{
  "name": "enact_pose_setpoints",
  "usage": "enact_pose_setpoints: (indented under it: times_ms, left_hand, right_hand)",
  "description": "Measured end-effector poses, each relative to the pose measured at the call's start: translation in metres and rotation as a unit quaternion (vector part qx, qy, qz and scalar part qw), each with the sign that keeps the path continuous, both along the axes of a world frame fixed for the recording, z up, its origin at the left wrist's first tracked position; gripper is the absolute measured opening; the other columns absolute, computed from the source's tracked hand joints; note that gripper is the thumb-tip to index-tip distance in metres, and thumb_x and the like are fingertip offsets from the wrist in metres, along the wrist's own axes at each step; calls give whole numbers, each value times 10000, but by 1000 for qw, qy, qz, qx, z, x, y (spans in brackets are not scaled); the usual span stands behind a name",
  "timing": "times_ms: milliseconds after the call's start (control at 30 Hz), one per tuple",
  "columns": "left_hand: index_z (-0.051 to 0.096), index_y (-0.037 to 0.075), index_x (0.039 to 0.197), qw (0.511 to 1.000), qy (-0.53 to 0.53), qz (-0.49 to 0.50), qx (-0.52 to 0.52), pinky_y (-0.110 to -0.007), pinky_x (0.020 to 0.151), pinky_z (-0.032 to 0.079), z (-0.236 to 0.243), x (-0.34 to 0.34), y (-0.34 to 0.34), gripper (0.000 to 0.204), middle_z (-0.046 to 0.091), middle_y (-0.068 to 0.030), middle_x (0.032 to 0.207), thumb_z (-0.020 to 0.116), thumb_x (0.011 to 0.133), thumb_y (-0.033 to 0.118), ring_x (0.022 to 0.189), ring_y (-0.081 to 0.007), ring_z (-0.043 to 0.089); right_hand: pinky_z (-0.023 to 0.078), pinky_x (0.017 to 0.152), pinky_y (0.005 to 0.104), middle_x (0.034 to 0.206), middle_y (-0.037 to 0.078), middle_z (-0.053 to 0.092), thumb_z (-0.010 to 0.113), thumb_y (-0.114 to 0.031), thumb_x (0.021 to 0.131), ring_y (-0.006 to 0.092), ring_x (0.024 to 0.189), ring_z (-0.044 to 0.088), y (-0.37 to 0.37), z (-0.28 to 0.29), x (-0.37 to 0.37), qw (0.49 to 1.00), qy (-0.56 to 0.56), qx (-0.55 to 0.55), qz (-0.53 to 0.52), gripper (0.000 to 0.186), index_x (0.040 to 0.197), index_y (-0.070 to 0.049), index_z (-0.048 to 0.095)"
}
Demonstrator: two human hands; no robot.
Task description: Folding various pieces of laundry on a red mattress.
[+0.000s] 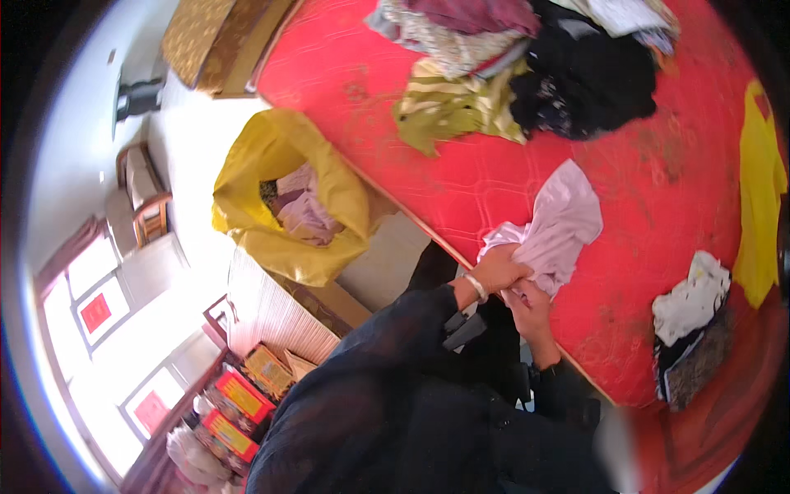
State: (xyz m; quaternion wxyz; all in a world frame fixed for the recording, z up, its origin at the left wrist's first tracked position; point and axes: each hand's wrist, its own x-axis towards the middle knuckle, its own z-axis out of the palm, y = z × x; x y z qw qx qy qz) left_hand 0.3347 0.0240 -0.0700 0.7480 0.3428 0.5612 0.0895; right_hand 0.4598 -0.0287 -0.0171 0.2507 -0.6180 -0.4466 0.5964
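Observation:
A pale pink garment [559, 226] lies crumpled at the edge of the red mattress [625, 206]. My left hand [500, 268], with a light band at the wrist, grips its lower end. Just right of it and a little nearer me, my right hand [528, 309] pinches the same fabric, the fingers of both hands close together and partly hidden in it. Beyond the mattress's left edge stands an open yellow sack [329, 247] with pink and dark cloths inside.
Piled clothes [584, 82] cover the far mattress. At the right lie a folded white-and-dark bundle [690, 305] and a yellow cloth [757, 198]. Brown furniture [214, 41], a sofa [140, 198], windows and colourful boxes [243, 393] are along the left.

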Motion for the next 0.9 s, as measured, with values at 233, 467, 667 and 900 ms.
enact_pose_setpoints:
  times_ms: [233,467,667,900]
  left_hand:
    - [538,26,1028,950,-84,299,44,-271,744,471,159,-150,60,338,596,-32,909,664,714,9,841,-125,571]
    - [565,13,1003,851,211,391,281,-252,714,458,212,-347,63,308,599,-25,909,520,700,-17,840,-105,561]
    - [605,105,1055,695,673,-197,155,-462,807,430,125,-443,40,319,589,-120,1084,553,744,151,976,-324,558]
    - [561,95,1082,842,499,-182,98,-454,795,464,11,-371,53,342,612,-166,1023,579,758,205,946,-350,589]
  right_hand:
    - [462,709,227,818,29,615,561,-89,875,85,784,581,32,10,-56,985,126,-105,-50,128,943,11,602]
    - [474,672,224,806,30,607,564,-111,880,84,739,583,64,7,-105,983,102,-154,-5,144,956,8,593]
    - [469,662,222,772,25,599,563,-115,869,89,710,579,78,-12,-151,985,78,-136,78,144,936,7,600]
    - [459,658,229,738,30,594,560,-112,861,94,716,578,86,-27,-172,981,37,-142,131,150,941,9,598]
